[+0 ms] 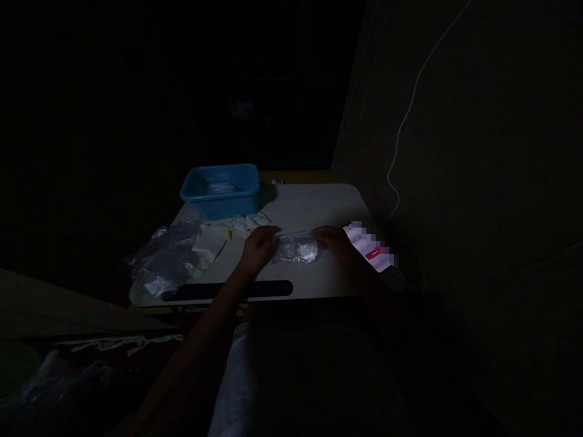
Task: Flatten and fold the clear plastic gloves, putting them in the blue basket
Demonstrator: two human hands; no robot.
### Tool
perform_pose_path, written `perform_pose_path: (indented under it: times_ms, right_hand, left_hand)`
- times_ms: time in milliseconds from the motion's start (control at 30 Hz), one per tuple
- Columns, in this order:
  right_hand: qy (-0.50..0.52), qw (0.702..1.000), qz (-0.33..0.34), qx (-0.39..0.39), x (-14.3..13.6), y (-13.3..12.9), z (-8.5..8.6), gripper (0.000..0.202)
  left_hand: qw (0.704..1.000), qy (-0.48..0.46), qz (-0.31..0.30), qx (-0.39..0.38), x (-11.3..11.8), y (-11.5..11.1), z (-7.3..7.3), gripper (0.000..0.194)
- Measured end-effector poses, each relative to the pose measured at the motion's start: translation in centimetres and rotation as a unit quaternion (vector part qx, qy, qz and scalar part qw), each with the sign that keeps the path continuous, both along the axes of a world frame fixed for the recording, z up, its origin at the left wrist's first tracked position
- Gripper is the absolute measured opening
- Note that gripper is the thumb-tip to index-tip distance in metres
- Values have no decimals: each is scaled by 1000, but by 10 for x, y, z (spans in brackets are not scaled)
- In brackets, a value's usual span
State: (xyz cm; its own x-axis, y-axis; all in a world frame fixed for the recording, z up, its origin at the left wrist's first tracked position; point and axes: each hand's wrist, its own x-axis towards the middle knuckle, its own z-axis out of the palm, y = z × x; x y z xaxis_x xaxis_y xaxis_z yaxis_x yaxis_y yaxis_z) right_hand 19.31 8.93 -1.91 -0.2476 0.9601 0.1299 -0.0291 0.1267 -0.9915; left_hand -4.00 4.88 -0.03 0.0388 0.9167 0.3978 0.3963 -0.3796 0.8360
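Note:
Between my two hands is a clear plastic bag (298, 247), stretched sideways just over the table and catching some light. My left hand (258, 247) pinches its left edge, with thumb and fingers together. At the other edge, my right hand (334, 240) is closed on the bag; that hand is dark and its fingers show only in part. Whether the bag has anything inside, I cannot tell. To the left of my left hand lie a crumpled heap of clear plastic (166, 258) and pale paper pieces (210, 243).
A blue plastic basket (232, 206) with something pale inside stands at the table's back left. The white table (314, 203) has a black ledge (228, 289) along its front. A lit phone (368, 249) lies at the right edge. A white cable (413, 91) hangs along the wall.

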Motion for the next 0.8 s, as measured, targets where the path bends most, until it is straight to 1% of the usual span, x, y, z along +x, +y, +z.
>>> perform_pose_path:
  times_ms: [33,100,200,267,333,400,433,533,600,667,800]
  right_hand:
    - [-10,1000,-10,7,1,0,0,30]
    - [-27,999,-22,24,2,-1,-1,39]
    - [-74,993,-69,61,2,-1,3,43]
    - [-118,978,-133,112,2,-2,6,40]
    - [-160,952,-191,177,0,-5,9,36]
    - [-203,921,-227,242,-3,-9,12,34]
    - [-226,907,-230,272,-5,-12,13,33]
    - [-299,869,-197,341,-11,-20,16,33]
    - [-342,852,-161,361,-18,-27,20,34]
    - [-374,844,-134,361,-28,-34,25,36]
    - [-402,845,-70,346,-57,-45,33,42]
  left_hand:
    - [996,78,-1,38,1,-1,0,32]
    - [975,206,-22,85,3,-4,0,37]
    - [933,342,-49,100,8,-7,0,40]
    - [911,400,-41,93,11,-9,1,41]
    - [894,442,-17,74,13,-11,2,42]
    - [879,474,2,54,14,-13,2,43]
    - [872,486,5,46,15,-14,3,44]
    - [856,517,7,28,17,-17,3,47]
    - [847,531,10,17,17,-19,3,49]
    - [844,537,12,10,17,-21,4,50]
    - [846,534,1,-9,17,-22,7,51]
